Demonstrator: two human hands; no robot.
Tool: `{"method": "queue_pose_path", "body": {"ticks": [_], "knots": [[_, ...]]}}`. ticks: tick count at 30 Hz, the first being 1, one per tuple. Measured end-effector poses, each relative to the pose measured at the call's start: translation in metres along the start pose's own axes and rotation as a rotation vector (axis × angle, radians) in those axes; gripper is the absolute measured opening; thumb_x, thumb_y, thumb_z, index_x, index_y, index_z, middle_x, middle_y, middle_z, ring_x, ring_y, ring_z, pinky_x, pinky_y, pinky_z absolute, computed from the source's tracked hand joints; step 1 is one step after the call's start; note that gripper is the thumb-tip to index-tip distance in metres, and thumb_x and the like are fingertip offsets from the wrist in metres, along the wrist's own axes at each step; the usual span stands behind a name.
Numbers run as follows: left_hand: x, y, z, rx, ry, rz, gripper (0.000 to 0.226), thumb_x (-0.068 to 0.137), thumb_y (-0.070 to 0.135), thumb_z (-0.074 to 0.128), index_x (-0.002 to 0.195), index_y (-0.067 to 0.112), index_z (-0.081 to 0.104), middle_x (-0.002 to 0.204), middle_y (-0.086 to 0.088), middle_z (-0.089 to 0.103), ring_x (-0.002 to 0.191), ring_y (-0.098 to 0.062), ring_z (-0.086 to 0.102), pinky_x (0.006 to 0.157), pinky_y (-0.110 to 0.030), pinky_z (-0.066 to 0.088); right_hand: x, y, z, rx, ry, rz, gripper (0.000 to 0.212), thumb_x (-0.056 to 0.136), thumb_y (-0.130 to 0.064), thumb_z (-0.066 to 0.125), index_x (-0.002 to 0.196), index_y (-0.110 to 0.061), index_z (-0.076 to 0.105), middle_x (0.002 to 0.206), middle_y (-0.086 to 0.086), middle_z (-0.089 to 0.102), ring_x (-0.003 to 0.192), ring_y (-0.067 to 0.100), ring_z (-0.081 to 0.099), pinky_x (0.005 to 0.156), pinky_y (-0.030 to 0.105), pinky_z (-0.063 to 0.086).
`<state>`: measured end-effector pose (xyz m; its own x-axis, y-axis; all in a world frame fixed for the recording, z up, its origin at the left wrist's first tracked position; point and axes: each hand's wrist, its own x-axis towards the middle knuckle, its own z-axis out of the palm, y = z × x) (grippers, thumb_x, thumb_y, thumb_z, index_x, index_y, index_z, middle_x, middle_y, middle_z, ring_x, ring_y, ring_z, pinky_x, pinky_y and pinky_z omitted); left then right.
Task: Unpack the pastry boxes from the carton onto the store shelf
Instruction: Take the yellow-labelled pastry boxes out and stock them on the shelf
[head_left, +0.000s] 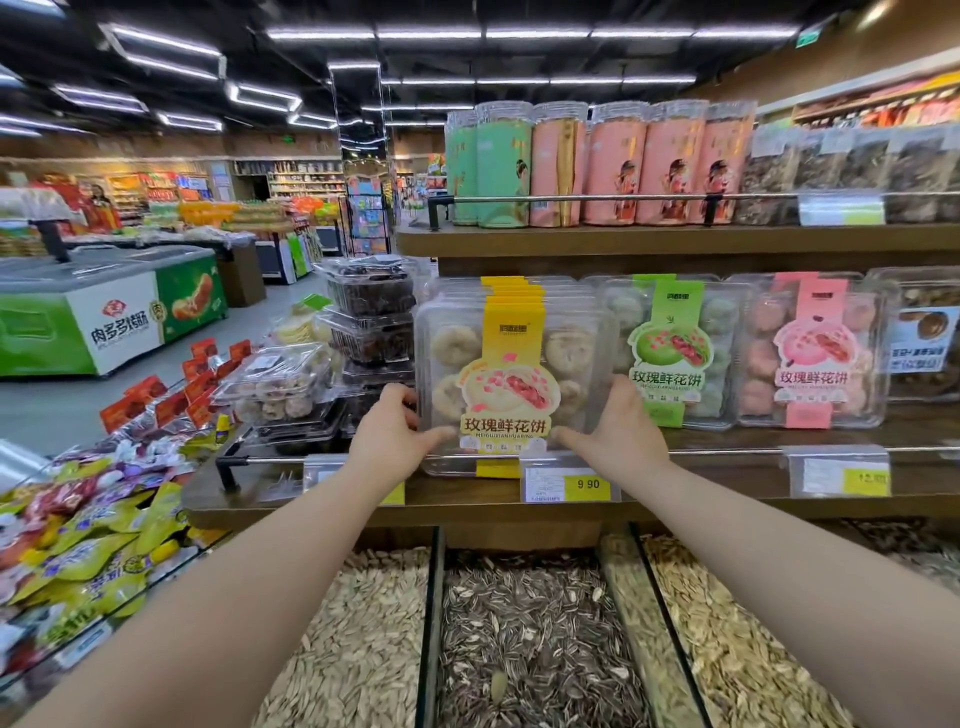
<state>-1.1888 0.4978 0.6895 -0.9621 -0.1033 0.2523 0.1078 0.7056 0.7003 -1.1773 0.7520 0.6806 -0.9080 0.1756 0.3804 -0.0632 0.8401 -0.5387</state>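
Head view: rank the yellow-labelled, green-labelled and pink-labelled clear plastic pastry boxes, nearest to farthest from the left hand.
1. Yellow-labelled pastry box, in the left hand.
2. Green-labelled pastry box, to its right.
3. Pink-labelled pastry box, farthest right.

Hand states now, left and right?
Left hand: grips the clear plastic pastry box with the yellow label.
Right hand: grips the same box's other side.

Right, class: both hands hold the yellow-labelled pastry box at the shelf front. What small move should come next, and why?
Probably ease the yellow-labelled box back over the front rail and set it against the matching boxes behind. The left hand and right hand grip its lower corners, and its bottom edge seems to hang before the rail, not yet on the shelf.
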Motion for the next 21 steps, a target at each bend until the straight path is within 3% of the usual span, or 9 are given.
{"method": "queue_pose_path", "body": {"ticks": [2,4,8,11,14,17,19,21], "knots": [[0.001,0.005,-0.001,-0.158,0.027,0.002,0.059,0.087,0.048,0.061,0.133,0.016,0.043,0.123,-0.005,0.059,0.106,-0.02,0.058,0.088,-0.036,0.051,0.002,-0.001,-0.002,0.109,0.05,0.006,0.094,0.079,-0.055,0.065,0.146,-0.008,0.02,0.146,0.015,0.033,0.131,0.031,0.04,0.1,0.045,0.043],[0.0,0.014,-0.001,-0.279,0.077,0.006,0.049,0.097,0.044,0.045,0.136,0.015,0.046,0.129,-0.005,0.058,0.108,-0.016,0.054,0.088,-0.031,0.043,0.009,-0.005,-0.004,0.235,0.082,0.012,0.083,0.088,-0.053,0.055,0.148,-0.007,0.02,0.149,0.014,0.033,0.135,0.028,0.036,0.108,0.045,0.037],[0.002,0.023,0.004,-0.305,0.234,-0.005,0.043,0.101,0.04,0.035,0.119,0.013,0.063,0.115,-0.007,0.066,0.107,-0.023,0.057,0.084,-0.031,0.04,0.02,-0.018,-0.002,0.548,0.099,0.04,0.058,0.099,-0.04,0.039,0.149,-0.014,0.026,0.149,0.006,0.037,0.137,0.022,0.035,0.112,0.034,0.029],[0.005,0.022,0.004,-0.309,0.212,-0.028,0.042,0.1,0.042,0.036,0.107,0.014,0.067,0.102,-0.007,0.067,0.1,-0.026,0.06,0.08,-0.033,0.042,0.02,-0.024,0.005,0.723,0.089,0.133,0.055,0.099,-0.039,0.038,0.15,-0.02,0.025,0.151,0.001,0.034,0.139,0.02,0.03,0.111,0.034,0.025],[0.011,0.014,0.004,-0.339,0.179,-0.043,0.044,0.097,0.049,0.037,0.089,0.015,0.064,0.086,-0.009,0.066,0.094,-0.032,0.063,0.078,-0.039,0.049,0.018,-0.023,0.008,0.757,0.078,0.168,0.048,0.095,-0.042,0.044,0.138,-0.023,0.043,0.127,-0.006,0.054,0.123,0.018,0.047,0.101,0.037,0.038],[0.011,0.014,0.005,-0.365,0.169,-0.07,0.047,0.095,0.053,0.038,0.086,0.014,0.063,0.085,-0.013,0.066,0.093,-0.035,0.063,0.079,-0.042,0.051,0.019,-0.018,0.002,0.719,0.057,0.179,0.051,0.082,-0.05,0.047,0.123,-0.02,0.05,0.112,-0.004,0.058,0.107,0.018,0.054,0.09,0.038,0.043],[0.007,0.019,0.002,-0.344,0.17,-0.083,0.045,0.096,0.051,0.037,0.078,0.016,0.059,0.077,-0.006,0.061,0.087,-0.033,0.062,0.074,-0.038,0.048,0.02,-0.012,-0.007,0.671,0.017,0.178,0.064,0.073,-0.057,0.045,0.127,-0.022,0.047,0.118,-0.001,0.058,0.11,0.022,0.054,0.094,0.043,0.045],[0.001,0.025,0.0,-0.321,0.155,-0.086,0.043,0.098,0.047,0.039,0.09,0.014,0.065,0.088,-0.005,0.064,0.091,-0.029,0.061,0.079,-0.038,0.047,0.017,-0.009,-0.019,0.624,-0.039,0.153,0.068,0.084,-0.049,0.046,0.145,-0.026,0.03,0.138,0.001,0.05,0.125,0.024,0.049,0.105,0.047,0.04]]}}
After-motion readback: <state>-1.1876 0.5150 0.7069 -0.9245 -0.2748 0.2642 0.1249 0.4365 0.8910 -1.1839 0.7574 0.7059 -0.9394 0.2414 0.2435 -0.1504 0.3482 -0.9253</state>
